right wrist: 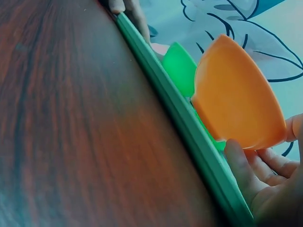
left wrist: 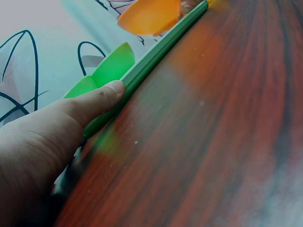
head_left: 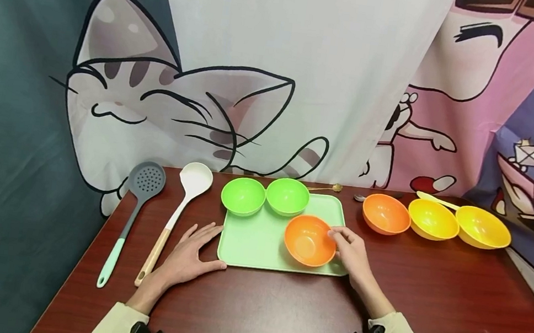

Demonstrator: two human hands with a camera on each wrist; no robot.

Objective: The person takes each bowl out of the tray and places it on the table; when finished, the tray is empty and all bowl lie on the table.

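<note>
My right hand (head_left: pixel 351 254) pinches the right rim of an orange bowl (head_left: pixel 309 241), its fingers also seen near the bowl's underside in the right wrist view. The bowl (right wrist: pixel 239 94) is over the front right part of a light green tray (head_left: pixel 249 247); whether its base touches the tray I cannot tell. Two green bowls (head_left: pixel 243 197) (head_left: pixel 287 197) sit side by side along the tray's back. With fingers spread and fairly straight, my left hand (head_left: pixel 192 260) touches the tray's left edge, thumb (left wrist: pixel 111 92) at the front left corner.
Left of the tray lie a grey slotted turner (head_left: pixel 146 180) and a white ladle (head_left: pixel 195 180). To the right stand another orange bowl (head_left: pixel 386 214) and two yellow bowls (head_left: pixel 434 220) (head_left: pixel 482 228). Behind are small spoons (head_left: pixel 336 188) (head_left: pixel 359 198) and a yellow handle (head_left: pixel 435 200). A printed curtain (head_left: pixel 312 39) backs the table.
</note>
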